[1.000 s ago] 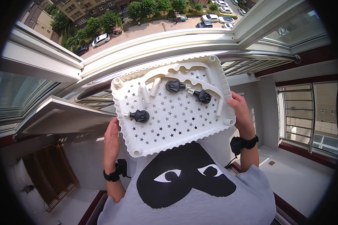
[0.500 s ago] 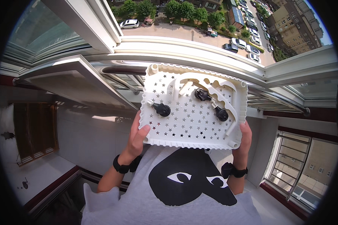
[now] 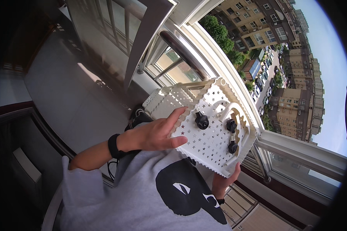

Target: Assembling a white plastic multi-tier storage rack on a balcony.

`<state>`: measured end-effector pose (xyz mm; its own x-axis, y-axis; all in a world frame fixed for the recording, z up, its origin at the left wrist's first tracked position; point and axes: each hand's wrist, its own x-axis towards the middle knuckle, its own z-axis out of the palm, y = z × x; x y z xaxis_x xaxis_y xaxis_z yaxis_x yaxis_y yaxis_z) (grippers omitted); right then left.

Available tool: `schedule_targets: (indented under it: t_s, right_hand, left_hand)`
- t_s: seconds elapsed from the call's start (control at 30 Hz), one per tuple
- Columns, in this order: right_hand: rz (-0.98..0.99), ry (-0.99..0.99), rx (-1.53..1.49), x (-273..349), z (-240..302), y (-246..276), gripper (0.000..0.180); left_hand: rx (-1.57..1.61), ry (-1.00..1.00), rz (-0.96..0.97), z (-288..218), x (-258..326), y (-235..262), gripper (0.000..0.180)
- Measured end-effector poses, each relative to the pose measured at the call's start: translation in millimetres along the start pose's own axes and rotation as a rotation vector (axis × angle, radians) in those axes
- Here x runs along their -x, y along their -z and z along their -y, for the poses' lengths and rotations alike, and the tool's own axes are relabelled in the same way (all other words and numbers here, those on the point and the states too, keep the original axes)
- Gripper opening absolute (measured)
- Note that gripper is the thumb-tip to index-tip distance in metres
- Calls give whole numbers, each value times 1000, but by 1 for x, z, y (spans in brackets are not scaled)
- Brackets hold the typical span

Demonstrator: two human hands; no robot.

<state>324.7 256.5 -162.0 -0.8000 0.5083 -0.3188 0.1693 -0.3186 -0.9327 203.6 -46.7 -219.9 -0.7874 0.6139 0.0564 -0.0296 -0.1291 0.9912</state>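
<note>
Between my hands is a white plastic tray [image 3: 194,147] with a scalloped rim and star-shaped holes, tilted in front of my chest. My left hand [image 3: 158,133] grips its left side, the thumb over the rim and the index finger along the edge. My right hand [image 3: 228,178] holds the near right corner; most of its fingers are hidden underneath. Lying in the tray are a black caster [image 3: 201,121] with a pale stem, a second black caster [image 3: 231,125], a third black caster [image 3: 233,147] and curved white plastic pieces [image 3: 235,108] along the far side.
Beyond the tray, a similar white star-holed tray [image 3: 164,101] stands lower down, partly hidden. A metal railing [image 3: 185,54] runs along the window, whose grey-framed sash [image 3: 144,42] juts inward. Grey floor [image 3: 73,88] stretches left. Outside are buildings, trees and parked cars.
The view has swung round, and the tray now appears slanted, with its right side lower. The lower white tray has come into sight. Both hands keep hold of the upper tray.
</note>
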Motion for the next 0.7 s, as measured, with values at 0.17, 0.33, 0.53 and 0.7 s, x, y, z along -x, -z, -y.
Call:
schedule_targets:
  t_s: [0.17,0.33,0.53,0.7]
  right_hand:
    - [10,71,78,-5,-13,10,55]
    - [52,42,140,-3,-16,17,62]
    - [67,-81,274,-11,-2,25,65]
    - [55,-100,253,-8,-4,26,65]
  left_hand:
    - [76,42,138,14,4,3,112]
    - [8,-21,139,31,6,3,76]
    - [106,-68,143,38,7,-2,73]
    - [125,66,132,34,8,-6,87]
